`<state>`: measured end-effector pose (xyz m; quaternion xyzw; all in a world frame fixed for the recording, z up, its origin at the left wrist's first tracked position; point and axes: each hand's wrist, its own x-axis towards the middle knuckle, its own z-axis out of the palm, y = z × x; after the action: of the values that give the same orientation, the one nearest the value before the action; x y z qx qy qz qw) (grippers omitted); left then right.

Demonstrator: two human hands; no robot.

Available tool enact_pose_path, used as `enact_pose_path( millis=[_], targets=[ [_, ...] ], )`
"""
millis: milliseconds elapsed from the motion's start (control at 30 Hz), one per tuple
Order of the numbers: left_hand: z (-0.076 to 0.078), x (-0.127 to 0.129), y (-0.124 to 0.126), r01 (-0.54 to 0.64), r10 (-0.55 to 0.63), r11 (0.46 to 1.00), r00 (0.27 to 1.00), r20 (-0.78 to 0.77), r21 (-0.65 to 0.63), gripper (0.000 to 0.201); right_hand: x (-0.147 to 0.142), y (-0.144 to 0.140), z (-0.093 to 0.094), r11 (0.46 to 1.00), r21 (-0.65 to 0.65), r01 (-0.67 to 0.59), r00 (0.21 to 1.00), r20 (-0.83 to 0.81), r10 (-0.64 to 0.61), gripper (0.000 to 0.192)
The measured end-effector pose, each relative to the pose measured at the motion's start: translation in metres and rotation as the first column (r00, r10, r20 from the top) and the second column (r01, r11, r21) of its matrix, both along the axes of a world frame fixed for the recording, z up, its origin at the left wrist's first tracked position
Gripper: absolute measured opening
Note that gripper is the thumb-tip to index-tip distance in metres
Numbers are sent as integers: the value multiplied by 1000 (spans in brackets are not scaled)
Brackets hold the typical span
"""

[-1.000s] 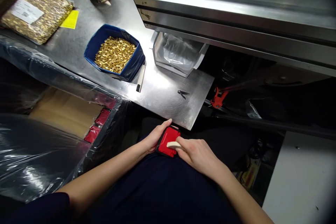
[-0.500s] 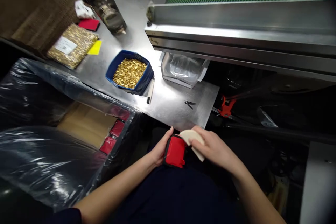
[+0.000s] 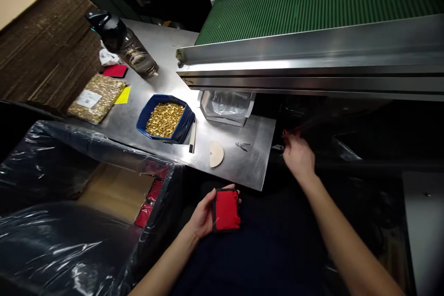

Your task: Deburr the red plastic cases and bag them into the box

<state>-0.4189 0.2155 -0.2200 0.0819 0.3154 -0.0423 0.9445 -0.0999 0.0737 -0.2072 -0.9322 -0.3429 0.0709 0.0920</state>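
My left hand [image 3: 204, 215] is closed around a flat red block with a black rim [image 3: 226, 210], held low in front of my body. My right hand [image 3: 300, 159] reaches past the right edge of the metal table, its fingers closed at a red tool [image 3: 293, 132] that they partly cover. On the table near the front edge lies a pale, half-round piece [image 3: 216, 154]. Small nippers [image 3: 242, 146] rest to its right. A marker-like white stick with a black end [image 3: 192, 136] lies beside a blue bin [image 3: 185, 132] of small gold-coloured metal parts [image 3: 165, 119].
A green ribbed conveyor [image 3: 277, 16] with a metal side rail [image 3: 298, 74] runs above the table. Beneath it sits an open bin with clear plastic bags [image 3: 227, 104]. On the left stand a plastic-lined box [image 3: 100, 136], stacked cardboard [image 3: 45, 51], a bottle [image 3: 133, 51] and a bag of gold parts [image 3: 97, 99].
My right hand has put the pale half-round piece on the table and moved right to the red tool. My left hand still holds the red block. The view has tilted up.
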Motion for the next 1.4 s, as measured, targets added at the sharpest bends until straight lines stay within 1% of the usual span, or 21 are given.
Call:
enact_pose_path(
  millis=[67,133,233,300,433,533,600,633,733,867,933,967,1033,1100,1133,1200,1233,1267,1300,1333,1400],
  targets=[
    [-1,4,-1,37,-37,999,999,10,12,59,35,-28,-19,993,-73,-96,995,33,99,47],
    [1,10,-1,74,-75,996,997,6,39,61,61,-43,-36,964,-129,-231,971,23,236,52],
    [11,18,-2,106,-105,989,994,-16,107,64,83,-47,-52,907,-171,-384,921,3,390,55],
    [17,21,-3,110,-106,980,994,-28,166,65,86,-46,-53,877,-184,-443,892,1,451,54],
    [20,22,-2,99,-69,920,993,-92,379,70,60,-51,-28,793,-201,-576,814,-52,578,43],
    [16,25,-4,127,-59,825,989,-139,551,74,13,-61,6,689,-185,-701,713,-154,684,30],
    [12,27,-7,163,-85,777,984,-154,608,77,-23,-65,30,642,-197,-741,670,-285,686,27],
    [10,28,-8,181,-103,760,982,-159,625,78,-39,-66,41,637,-237,-734,673,-380,635,25],
    [6,28,-8,223,-170,713,975,-144,665,85,-70,-63,66,658,-304,-689,703,-499,506,17],
    [11,26,0,299,-315,627,942,-117,719,93,-76,-58,82,687,-352,-635,739,-536,408,11],
    [18,27,2,352,-386,526,910,-152,774,98,-74,-58,87,682,-367,-632,736,-561,380,8],
    [22,28,2,377,-399,446,895,-196,812,99,-74,-58,90,682,-348,-643,716,-589,375,9],
    [31,32,-2,425,-363,240,873,-326,873,103,-72,-60,100,696,-289,-658,675,-636,373,14],
    [40,37,-8,478,-304,53,844,-441,877,107,-67,-62,113,719,-288,-633,691,-629,356,12],
    [45,40,-10,494,-303,-9,827,-473,869,109,-63,-62,120,728,-310,-611,714,-613,338,11],
    [55,46,-11,483,-394,-84,788,-474,872,114,-48,-63,133,738,-320,-594,718,-625,307,11],
    [60,49,-10,459,-473,-92,761,-444,884,116,-40,-62,138,747,-295,-597,694,-657,295,13],
    [64,51,-8,431,-559,-72,730,-394,900,118,-31,-60,141,756,-268,-597,670,-685,286,16],
    [67,53,-6,410,-638,-15,698,-324,912,119,-22,-59,143,765,-252,-592,659,-698,280,19],
    [69,53,-3,405,-694,85,680,-238,910,117,-13,-57,143,771,-259,-581,670,-690,273,21],
    [68,52,0,412,-684,385,728,-44,826,110,-1,-53,138,773,-309,-554,717,-649,255,24]
  ],
)
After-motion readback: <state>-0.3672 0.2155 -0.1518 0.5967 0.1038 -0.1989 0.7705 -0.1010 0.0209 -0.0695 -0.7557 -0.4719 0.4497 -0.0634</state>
